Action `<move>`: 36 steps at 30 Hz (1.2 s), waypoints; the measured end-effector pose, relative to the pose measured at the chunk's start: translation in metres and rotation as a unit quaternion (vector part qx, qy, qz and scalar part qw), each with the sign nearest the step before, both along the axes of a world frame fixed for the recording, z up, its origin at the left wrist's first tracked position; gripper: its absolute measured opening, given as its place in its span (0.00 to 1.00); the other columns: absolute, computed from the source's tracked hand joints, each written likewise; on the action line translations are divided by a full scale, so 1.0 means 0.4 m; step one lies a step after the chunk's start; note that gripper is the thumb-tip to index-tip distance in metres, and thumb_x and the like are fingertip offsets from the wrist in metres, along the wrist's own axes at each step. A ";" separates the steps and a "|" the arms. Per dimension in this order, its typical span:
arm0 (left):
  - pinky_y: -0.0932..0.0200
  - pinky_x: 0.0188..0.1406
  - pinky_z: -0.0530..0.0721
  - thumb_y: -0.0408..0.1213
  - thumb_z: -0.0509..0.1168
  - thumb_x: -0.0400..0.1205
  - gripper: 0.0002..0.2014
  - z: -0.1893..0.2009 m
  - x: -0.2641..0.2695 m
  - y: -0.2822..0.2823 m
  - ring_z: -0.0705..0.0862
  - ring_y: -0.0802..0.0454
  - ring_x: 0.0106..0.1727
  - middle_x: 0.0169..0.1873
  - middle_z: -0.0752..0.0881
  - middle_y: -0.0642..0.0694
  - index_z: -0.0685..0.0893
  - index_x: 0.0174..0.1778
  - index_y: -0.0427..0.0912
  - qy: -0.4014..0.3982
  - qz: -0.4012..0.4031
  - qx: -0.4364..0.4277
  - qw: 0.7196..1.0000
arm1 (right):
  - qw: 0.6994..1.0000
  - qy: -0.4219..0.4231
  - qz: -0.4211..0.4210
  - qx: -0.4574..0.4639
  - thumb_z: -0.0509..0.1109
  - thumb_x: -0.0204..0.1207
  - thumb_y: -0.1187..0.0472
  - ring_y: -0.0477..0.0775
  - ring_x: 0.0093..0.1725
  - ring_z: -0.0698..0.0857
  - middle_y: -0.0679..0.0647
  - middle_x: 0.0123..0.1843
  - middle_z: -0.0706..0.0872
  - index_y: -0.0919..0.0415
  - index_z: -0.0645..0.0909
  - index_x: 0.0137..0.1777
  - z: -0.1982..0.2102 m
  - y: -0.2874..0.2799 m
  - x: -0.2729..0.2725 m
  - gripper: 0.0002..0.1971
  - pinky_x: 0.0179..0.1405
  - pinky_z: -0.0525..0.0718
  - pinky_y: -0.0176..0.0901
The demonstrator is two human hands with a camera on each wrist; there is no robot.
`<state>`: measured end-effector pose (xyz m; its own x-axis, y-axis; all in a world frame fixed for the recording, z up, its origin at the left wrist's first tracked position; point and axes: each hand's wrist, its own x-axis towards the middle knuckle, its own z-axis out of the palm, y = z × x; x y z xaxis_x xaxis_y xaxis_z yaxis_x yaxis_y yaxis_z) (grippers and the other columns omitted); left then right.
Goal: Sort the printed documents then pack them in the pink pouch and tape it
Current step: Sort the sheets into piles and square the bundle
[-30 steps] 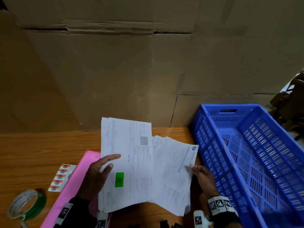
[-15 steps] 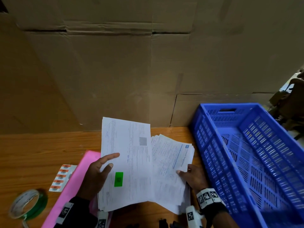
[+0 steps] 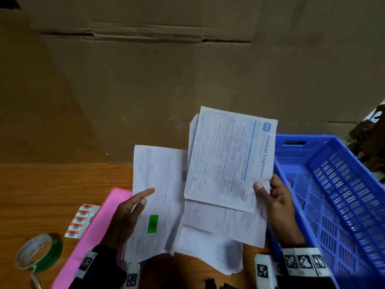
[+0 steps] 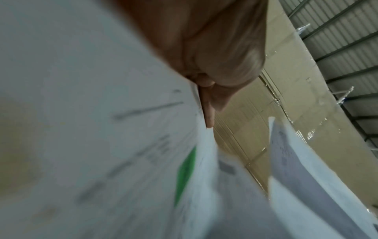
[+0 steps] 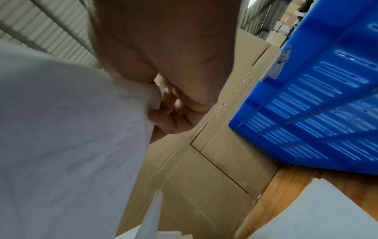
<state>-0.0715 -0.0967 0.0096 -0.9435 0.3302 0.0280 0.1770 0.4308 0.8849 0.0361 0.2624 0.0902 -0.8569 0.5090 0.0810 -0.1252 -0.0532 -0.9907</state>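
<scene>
Sorting step, packing not started. Landmark: blue crate (image 3: 333,205).

Right hand (image 3: 277,207), just left of the crate's near wall, is pinching a few logistics sheets (image 3: 229,159) by their lower right corner, thumb on the printed face, fingers curled behind per the right wrist view. The sheets are standing raised, long axis running up and away from the crate's near corner.

Left hand (image 3: 125,222), further left of the crate, is holding the main document stack (image 3: 158,201) at its left edge, thumb and index lying fairly straight over the top page; rest of the fingers hidden behind the paper. The stack's long axis is running front to back.

Loose pages (image 3: 212,243) are lying between the hands, under the lifted sheets.

Pink pouch (image 3: 91,232) is lying flat far left of the crate, partly under the left forearm; left hand is nearer it. Tape roll (image 3: 37,251) is sitting beyond it, further left.

Judgement: the lifted sheets have to travel left, away from the crate, to join the stack.
</scene>
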 end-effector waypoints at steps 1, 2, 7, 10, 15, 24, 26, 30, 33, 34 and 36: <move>0.58 0.77 0.65 0.60 0.51 0.84 0.22 0.011 0.001 0.009 0.73 0.71 0.73 0.69 0.79 0.73 0.79 0.71 0.65 -0.001 -0.003 0.004 1.000 | 1.000 0.003 -0.008 -0.001 0.66 0.83 0.69 0.65 0.62 0.89 0.59 0.63 0.91 0.62 0.80 0.69 0.008 -0.006 0.002 0.16 0.60 0.89 0.58; 0.62 0.76 0.65 0.57 0.52 0.84 0.20 0.019 0.002 0.016 0.73 0.74 0.72 0.67 0.78 0.77 0.79 0.70 0.64 0.000 -0.002 0.011 1.000 | 1.000 0.008 -0.018 -0.002 0.65 0.84 0.72 0.63 0.61 0.90 0.58 0.62 0.91 0.62 0.81 0.68 0.018 -0.009 0.005 0.15 0.56 0.91 0.53; 0.70 0.72 0.64 0.52 0.52 0.84 0.19 0.053 0.012 0.028 0.72 0.77 0.71 0.64 0.77 0.81 0.78 0.69 0.63 -0.019 -0.009 0.029 0.999 | 0.997 0.052 -0.022 -0.059 0.62 0.84 0.74 0.56 0.58 0.91 0.57 0.62 0.91 0.65 0.78 0.73 0.095 -0.010 0.014 0.18 0.50 0.91 0.43; 0.64 0.76 0.66 0.64 0.51 0.83 0.23 0.065 0.021 0.034 0.75 0.68 0.73 0.67 0.81 0.71 0.79 0.70 0.63 -0.037 -0.026 0.057 0.997 | 0.996 0.015 0.023 -0.088 0.62 0.85 0.72 0.63 0.59 0.91 0.62 0.64 0.90 0.65 0.77 0.73 0.071 -0.029 0.002 0.18 0.55 0.91 0.56; 0.51 0.69 0.73 0.66 0.51 0.83 0.20 0.076 0.041 0.068 0.84 0.54 0.58 0.50 0.90 0.63 0.87 0.57 0.69 -0.094 0.082 0.160 0.979 | 0.985 -0.126 0.107 -0.050 0.67 0.85 0.70 0.62 0.63 0.90 0.57 0.63 0.91 0.63 0.79 0.71 -0.105 -0.121 -0.031 0.16 0.66 0.86 0.65; 0.58 0.58 0.87 0.52 0.74 0.76 0.20 0.104 0.058 0.063 0.88 0.58 0.59 0.56 0.90 0.61 0.84 0.62 0.52 -0.097 -0.011 0.092 0.991 | 0.979 -0.156 0.130 0.013 0.68 0.85 0.67 0.48 0.64 0.88 0.46 0.64 0.90 0.54 0.81 0.69 -0.195 -0.203 -0.062 0.15 0.66 0.86 0.51; 0.55 0.68 0.80 0.52 0.71 0.80 0.21 0.075 0.048 0.049 0.84 0.61 0.64 0.62 0.86 0.63 0.81 0.68 0.53 -0.061 0.001 0.026 0.998 | 0.978 -0.165 0.130 -0.001 0.69 0.85 0.66 0.49 0.61 0.90 0.47 0.60 0.92 0.55 0.82 0.66 -0.197 -0.194 -0.067 0.12 0.61 0.87 0.48; 0.44 0.73 0.76 0.64 0.66 0.78 0.35 0.026 0.025 0.018 0.78 0.50 0.71 0.74 0.78 0.51 0.71 0.79 0.54 -0.058 0.081 -0.046 0.994 | 0.974 -0.212 0.036 0.072 0.75 0.81 0.57 0.53 0.43 0.88 0.49 0.45 0.90 0.55 0.81 0.48 -0.219 -0.148 -0.057 0.05 0.38 0.82 0.31; 0.63 0.52 0.81 0.61 0.64 0.73 0.40 0.043 0.017 0.011 0.79 0.53 0.67 0.75 0.76 0.50 0.64 0.82 0.55 -0.049 0.111 0.018 0.992 | 0.912 -0.335 -0.069 0.227 0.82 0.73 0.53 0.64 0.56 0.85 0.61 0.54 0.85 0.61 0.79 0.55 -0.281 -0.071 -0.019 0.19 0.51 0.79 0.25; 0.62 0.53 0.81 0.60 0.65 0.73 0.41 0.050 0.013 0.007 0.79 0.53 0.69 0.77 0.75 0.53 0.61 0.83 0.59 -0.028 0.103 0.059 0.993 | 0.870 -0.407 -0.065 0.270 0.83 0.70 0.47 0.68 0.64 0.82 0.65 0.64 0.82 0.64 0.77 0.65 -0.300 -0.048 -0.004 0.31 0.64 0.80 0.37; 0.54 0.63 0.79 0.53 0.68 0.73 0.43 0.056 0.009 -0.002 0.75 0.57 0.75 0.78 0.71 0.64 0.53 0.83 0.67 0.000 0.082 0.148 0.986 | 0.830 -0.488 -0.063 0.261 0.85 0.66 0.43 0.70 0.74 0.77 0.66 0.76 0.76 0.65 0.70 0.77 -0.332 -0.012 0.016 0.46 0.74 0.75 0.57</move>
